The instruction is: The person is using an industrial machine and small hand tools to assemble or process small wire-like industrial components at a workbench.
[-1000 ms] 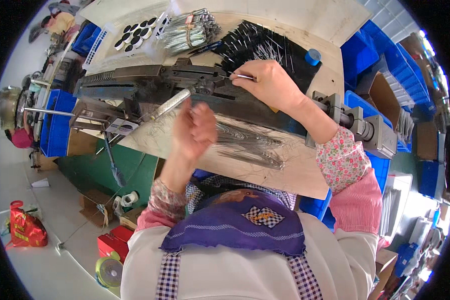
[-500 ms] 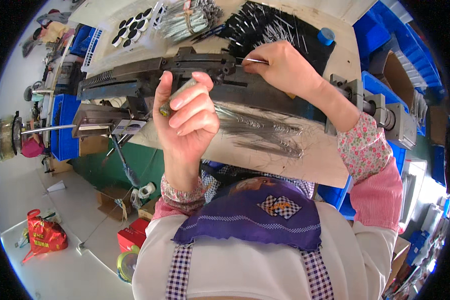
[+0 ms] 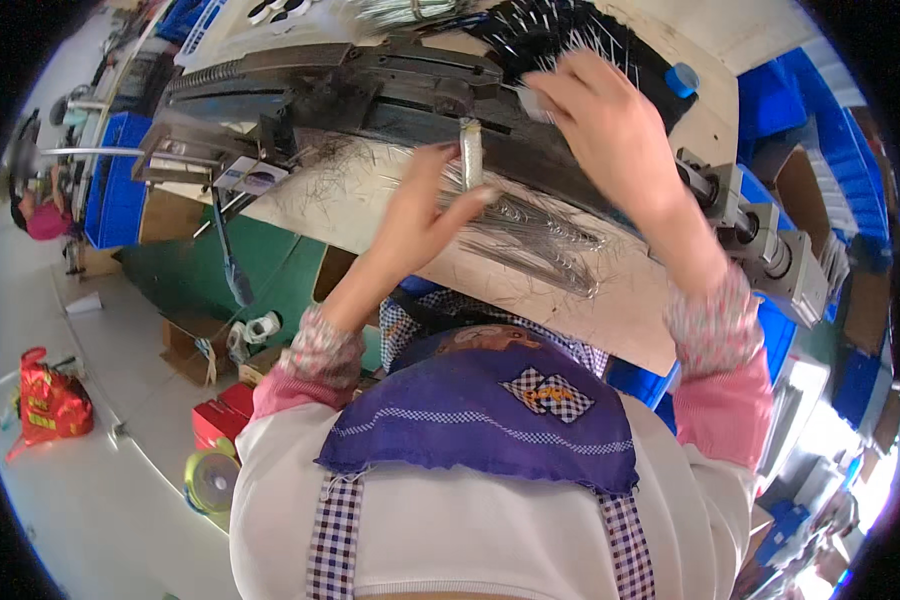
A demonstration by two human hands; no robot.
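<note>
My left hand (image 3: 420, 215) is at a tape-wrapped silver handle (image 3: 471, 155) that points toward me from the long dark metal fixture (image 3: 410, 112). The handle sits loosely between its thumb and fingers. Off to the right, my right hand (image 3: 610, 125) hovers over the fixture's right part with fingertips bunched. Motion smears the fingers. A pale streak shows at them, too blurred to name. On the near side of the fixture, a bundle of thin bent metal wires (image 3: 530, 245) lies on the wooden tabletop (image 3: 615, 315).
Beyond the fixture, a black cloth (image 3: 655, 72) carries many thin metal pieces, with a blue round roll (image 3: 682, 80) at its right. A cylindrical metal mechanism (image 3: 770, 240) stands at the right edge. Blue bins (image 3: 770, 95) sit farther right. A metal bracket (image 3: 185, 150) projects at left.
My left hand has moved right with the handle, which has swung from slanted to pointing straight toward me; its grip is looser. My right hand has lifted away from the fixture. The view has shifted.
</note>
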